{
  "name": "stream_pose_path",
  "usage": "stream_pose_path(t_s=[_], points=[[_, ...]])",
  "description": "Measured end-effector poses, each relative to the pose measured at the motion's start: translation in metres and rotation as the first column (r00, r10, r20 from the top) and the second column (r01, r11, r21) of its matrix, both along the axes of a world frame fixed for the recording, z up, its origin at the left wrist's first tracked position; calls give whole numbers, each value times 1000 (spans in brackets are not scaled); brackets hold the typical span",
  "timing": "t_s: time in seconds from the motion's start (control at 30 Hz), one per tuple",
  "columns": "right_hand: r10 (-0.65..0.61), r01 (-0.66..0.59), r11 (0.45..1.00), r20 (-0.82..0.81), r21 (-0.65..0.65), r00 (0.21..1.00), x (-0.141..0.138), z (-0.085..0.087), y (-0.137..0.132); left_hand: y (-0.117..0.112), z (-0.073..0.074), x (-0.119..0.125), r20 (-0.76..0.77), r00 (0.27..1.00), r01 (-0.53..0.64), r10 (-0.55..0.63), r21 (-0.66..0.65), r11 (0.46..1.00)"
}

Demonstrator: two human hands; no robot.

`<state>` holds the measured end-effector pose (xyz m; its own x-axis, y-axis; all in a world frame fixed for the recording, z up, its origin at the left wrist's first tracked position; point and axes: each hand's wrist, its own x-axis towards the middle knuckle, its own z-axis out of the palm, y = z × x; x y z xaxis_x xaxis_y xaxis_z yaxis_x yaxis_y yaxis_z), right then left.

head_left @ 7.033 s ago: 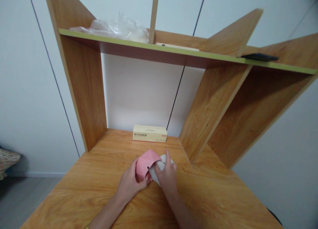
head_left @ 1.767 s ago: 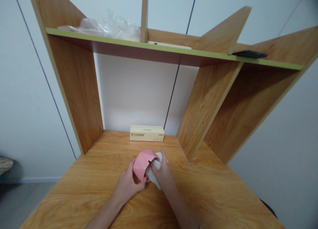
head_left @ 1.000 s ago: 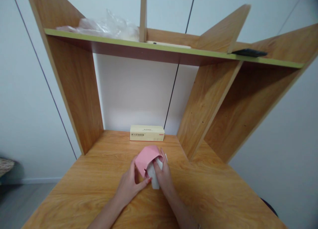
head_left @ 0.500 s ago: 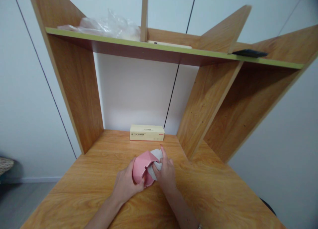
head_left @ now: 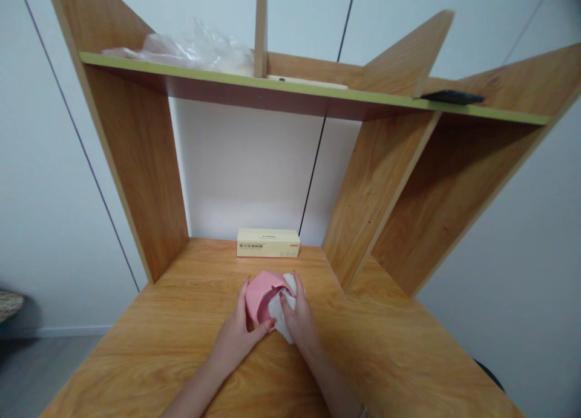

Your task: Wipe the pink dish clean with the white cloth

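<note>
Head view: a pink bowl (head_left: 260, 290) is held over the tabletop (head_left: 181, 327), about midway between its left and right edges and nearer the viewer than the box (head_left: 267, 243) at the back edge; whether it touches the wood is hidden. It is tilted, the notched mouth turned toward the viewer and the right hand (head_left: 299, 321), probably so that the hollow is easy to see and reach. The left hand (head_left: 236, 330) has its grip wrapped around the outer wall, thumb at the near rim and fingers along the far side, likely to brace the bowl against pressure from the other side. The right hand's grip pinches a white cloth (head_left: 278, 312), thumb pressing it at the mouth, other fingers partly hidden; its slack folds seem to let it bend around the rim, though fabric or paper I cannot tell. Well apart from both hands, the box stands with its long printed side toward the near edge, a spot that gives the forearms room. Above, a clear bag (head_left: 204, 50) rests near the left end of the shelf (head_left: 295, 90), out of the hands' way.
</note>
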<state>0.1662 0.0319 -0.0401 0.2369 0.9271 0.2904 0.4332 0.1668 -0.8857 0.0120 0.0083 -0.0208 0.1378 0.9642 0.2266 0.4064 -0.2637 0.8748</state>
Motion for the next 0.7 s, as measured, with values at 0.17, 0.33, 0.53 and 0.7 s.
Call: stream_pose_path(t_s=[0.17, 0.33, 0.53, 0.7], points=[[49, -49, 999, -16, 13, 999, -7, 2, -2, -1, 4, 1, 79, 996, -38, 34, 54, 998], [-20, 67, 989, 336, -129, 942, -2, 11, -3, -4, 16, -8, -278, 954, -113, 114, 17, 993], [24, -74, 996, 613, 56, 790, 11, 23, -5, -7, 22, -8, -378, 926, 3, 13, 42, 999], [65, -92, 995, 541, 23, 838, 12, 14, -5, -6, 20, -9, -293, 956, 26, -13, 40, 999]])
